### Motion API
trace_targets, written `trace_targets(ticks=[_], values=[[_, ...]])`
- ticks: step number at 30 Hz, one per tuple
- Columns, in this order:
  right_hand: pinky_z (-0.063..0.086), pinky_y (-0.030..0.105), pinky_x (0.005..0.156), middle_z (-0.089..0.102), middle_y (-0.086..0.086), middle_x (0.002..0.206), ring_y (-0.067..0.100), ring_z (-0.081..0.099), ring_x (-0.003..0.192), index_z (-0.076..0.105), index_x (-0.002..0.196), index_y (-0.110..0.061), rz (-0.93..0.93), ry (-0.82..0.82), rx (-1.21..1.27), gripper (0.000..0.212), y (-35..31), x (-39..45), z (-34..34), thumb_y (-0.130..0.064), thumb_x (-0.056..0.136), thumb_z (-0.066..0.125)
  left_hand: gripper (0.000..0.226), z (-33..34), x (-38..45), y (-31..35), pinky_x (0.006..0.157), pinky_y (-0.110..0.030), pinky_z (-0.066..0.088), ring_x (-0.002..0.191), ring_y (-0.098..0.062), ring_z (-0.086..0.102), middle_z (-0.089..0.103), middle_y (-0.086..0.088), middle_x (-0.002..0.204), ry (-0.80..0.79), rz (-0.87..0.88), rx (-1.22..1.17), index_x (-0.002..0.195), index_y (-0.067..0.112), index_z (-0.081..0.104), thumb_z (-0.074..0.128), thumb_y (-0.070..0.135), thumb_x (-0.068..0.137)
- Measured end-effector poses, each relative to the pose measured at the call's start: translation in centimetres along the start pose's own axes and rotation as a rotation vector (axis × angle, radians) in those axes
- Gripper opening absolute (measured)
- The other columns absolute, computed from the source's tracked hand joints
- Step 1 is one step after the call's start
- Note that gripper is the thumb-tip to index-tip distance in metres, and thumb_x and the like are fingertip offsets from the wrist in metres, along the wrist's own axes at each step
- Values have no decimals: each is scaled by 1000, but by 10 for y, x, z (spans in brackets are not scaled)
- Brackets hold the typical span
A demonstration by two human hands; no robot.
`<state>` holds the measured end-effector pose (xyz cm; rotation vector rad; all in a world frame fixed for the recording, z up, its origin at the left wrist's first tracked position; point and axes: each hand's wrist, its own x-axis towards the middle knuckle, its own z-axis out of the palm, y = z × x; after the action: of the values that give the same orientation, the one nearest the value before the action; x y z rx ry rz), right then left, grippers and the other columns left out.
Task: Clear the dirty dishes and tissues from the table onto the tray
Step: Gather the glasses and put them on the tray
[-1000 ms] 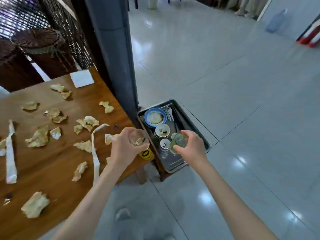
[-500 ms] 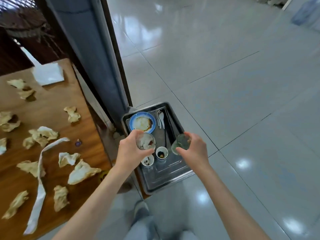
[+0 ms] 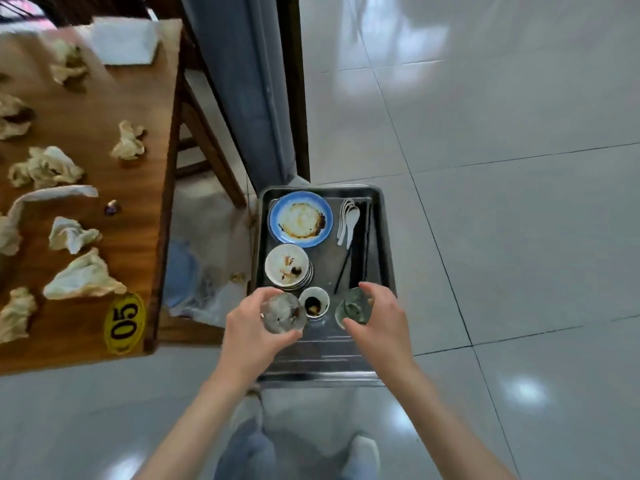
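Note:
A metal tray lies low beside the wooden table. On it are a dirty blue-rimmed plate, a stack of white bowls, a small sauce cup, white spoons and black chopsticks. My left hand grips a dirty clear glass over the tray's near left part. My right hand grips a second clear glass over the near right part. Several crumpled tissues lie on the table.
A yellow "05" tag marks the table's near corner. A folded white napkin lies at the far edge. A grey pillar and a wooden chair frame stand behind the tray. Glossy tiled floor spreads to the right.
Both hands, each with a glass, have come down and in over the tray's near end. My view has swung to look straight down on the tray.

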<state>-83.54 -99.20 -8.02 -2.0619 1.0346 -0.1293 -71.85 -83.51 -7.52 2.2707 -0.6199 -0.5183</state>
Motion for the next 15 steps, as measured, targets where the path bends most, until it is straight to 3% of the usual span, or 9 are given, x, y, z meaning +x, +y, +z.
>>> trace_targets(ticks=[7, 12, 15], values=[[36, 11, 84, 55, -6, 116, 8, 53, 102, 54, 123, -17, -30, -99, -36, 57, 45, -4, 49, -14, 71, 78, 63, 46, -25, -54, 67, -6, 39, 89, 1, 54, 53, 19, 97, 72, -140, 36, 102, 33, 55, 91, 27, 51], [29, 3, 81, 54, -5, 113, 10, 53, 103, 55, 121, -15, -44, -154, -58, 55, 67, -11, 89, -11, 71, 77, 64, 69, -34, -94, 67, 2, 36, 87, 6, 52, 56, 13, 99, 112, -203, 29, 101, 33, 54, 91, 23, 50], [29, 7, 85, 55, -4, 119, 12, 52, 110, 54, 124, -15, -27, -169, -55, 58, 77, -13, 112, -12, 71, 78, 63, 81, -37, -116, 67, 0, 36, 88, 3, 54, 57, 14, 100, 138, -234, 15, 100, 34, 55, 91, 23, 50]])
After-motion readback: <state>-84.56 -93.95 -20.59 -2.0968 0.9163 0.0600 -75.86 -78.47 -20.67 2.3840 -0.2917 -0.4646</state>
